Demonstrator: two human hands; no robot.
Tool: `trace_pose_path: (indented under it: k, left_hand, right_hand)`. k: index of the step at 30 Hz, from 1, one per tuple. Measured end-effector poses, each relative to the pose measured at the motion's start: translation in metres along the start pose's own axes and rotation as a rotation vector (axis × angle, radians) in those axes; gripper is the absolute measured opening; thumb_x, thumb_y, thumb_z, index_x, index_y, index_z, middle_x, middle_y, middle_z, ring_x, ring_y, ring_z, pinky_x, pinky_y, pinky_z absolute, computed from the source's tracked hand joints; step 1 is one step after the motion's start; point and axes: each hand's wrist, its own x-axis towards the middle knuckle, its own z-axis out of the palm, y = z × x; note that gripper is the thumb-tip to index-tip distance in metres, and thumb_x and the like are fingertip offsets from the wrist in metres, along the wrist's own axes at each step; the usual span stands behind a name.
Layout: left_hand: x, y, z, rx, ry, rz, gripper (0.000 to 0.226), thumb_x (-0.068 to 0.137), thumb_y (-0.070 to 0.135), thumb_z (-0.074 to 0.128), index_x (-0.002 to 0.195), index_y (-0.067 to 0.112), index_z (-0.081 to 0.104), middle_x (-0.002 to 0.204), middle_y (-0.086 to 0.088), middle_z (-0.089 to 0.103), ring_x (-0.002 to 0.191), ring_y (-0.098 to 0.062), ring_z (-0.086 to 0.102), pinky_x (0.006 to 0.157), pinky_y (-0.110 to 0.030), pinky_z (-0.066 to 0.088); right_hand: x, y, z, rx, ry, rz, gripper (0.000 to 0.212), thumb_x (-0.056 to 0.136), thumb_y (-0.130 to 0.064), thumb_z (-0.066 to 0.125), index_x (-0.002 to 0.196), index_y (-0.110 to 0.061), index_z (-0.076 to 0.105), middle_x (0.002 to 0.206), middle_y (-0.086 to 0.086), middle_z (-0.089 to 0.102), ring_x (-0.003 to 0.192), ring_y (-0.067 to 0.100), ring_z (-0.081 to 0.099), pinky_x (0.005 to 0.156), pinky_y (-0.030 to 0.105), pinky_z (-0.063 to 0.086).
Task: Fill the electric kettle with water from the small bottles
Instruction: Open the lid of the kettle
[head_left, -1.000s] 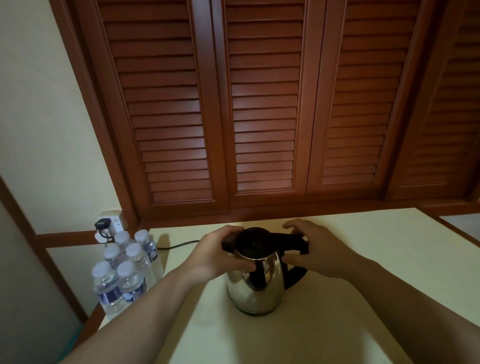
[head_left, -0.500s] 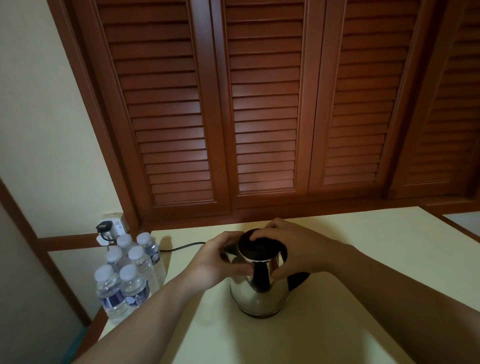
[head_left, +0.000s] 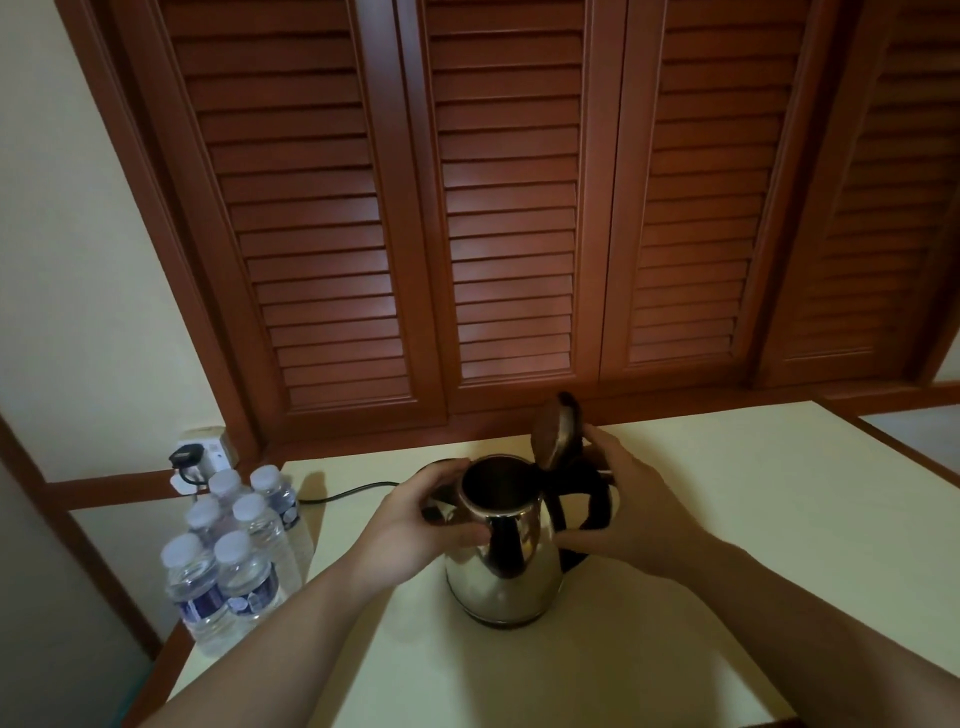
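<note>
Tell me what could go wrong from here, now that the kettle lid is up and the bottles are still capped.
1. The lid stands upright beside the right hand; if released it may drop shut over the kettle's mouth mid-pour.
2. Six small bottles stand packed at the table's left edge; pulling one out could knock a neighbour off.
3. The power cord runs from the wall socket behind the left hand; spilled water could reach it.

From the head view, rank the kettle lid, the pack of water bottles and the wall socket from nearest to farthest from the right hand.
1. Kettle lid: flipped up, right beside the right hand.
2. Water bottles: at the table's left edge, past the kettle.
3. Wall socket: on the wall behind the bottles.
</note>
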Motion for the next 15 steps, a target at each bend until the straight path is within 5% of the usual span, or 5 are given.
trace_pose_path:
  k: [10, 15]
  left_hand:
    - [0.029, 0.001, 0.021, -0.025, -0.020, -0.010, 0.073, 0.070, 0.018, 0.096, 0.132, 0.038, 0.062, 0.117, 0.017, 0.074, 0.106, -0.006, 0.069, 0.084, -0.022, 0.055]
    - [0.046, 0.004, 0.028, -0.010, -0.023, -0.041, 0.099, 0.058, 0.054, 0.093, 0.146, 0.032, 0.055, 0.127, 0.014, 0.070, 0.117, -0.008, 0.065, 0.097, -0.032, 0.055]
  right_hand:
    - [-0.003, 0.027, -0.013, 0.004, 0.081, 0.081, 0.107, 0.069, -0.037, 0.095, 0.145, -0.060, 0.024, 0.124, -0.054, 0.049, 0.122, -0.023, 0.046, 0.096, 0.007, 0.038]
    - [0.003, 0.034, -0.019, -0.011, 0.094, 0.092, 0.117, 0.066, -0.038, 0.096, 0.153, -0.054, 0.019, 0.127, -0.054, 0.048, 0.124, -0.023, 0.043, 0.095, 0.002, 0.038]
